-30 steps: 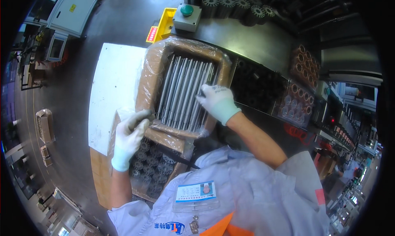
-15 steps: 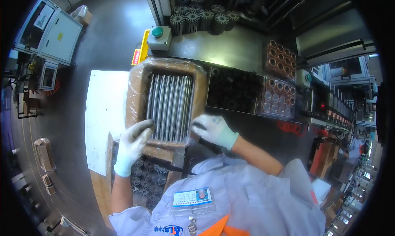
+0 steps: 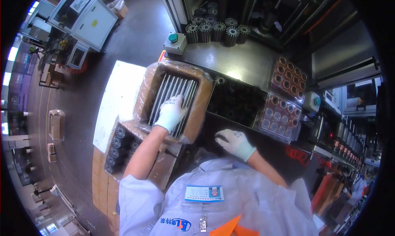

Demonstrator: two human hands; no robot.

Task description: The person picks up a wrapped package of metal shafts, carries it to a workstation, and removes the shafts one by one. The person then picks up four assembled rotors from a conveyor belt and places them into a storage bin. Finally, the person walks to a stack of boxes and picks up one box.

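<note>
A cardboard box (image 3: 145,92) lined with plastic film holds several long grey metal rods (image 3: 170,85) lying side by side. My left hand (image 3: 170,113), in a white glove, reaches into the box and lies on the rods with its fingers curled over a few of them. My right hand (image 3: 235,142), also gloved, rests flat on the dark bench to the right of the box, just in front of a black tray (image 3: 234,100) of dark round parts. Nothing shows in the right hand.
A lower open box (image 3: 119,142) of round finned cores sits at the left front, beside a white sheet (image 3: 116,94). Clear trays of copper-coloured rings (image 3: 284,112) lie to the right. Behind are a green push-button box (image 3: 175,40) and stacked finned cores (image 3: 214,28).
My right hand left the rod box and moved right onto the dark bench. My left hand moved from the box's front edge into the box, onto the rods.
</note>
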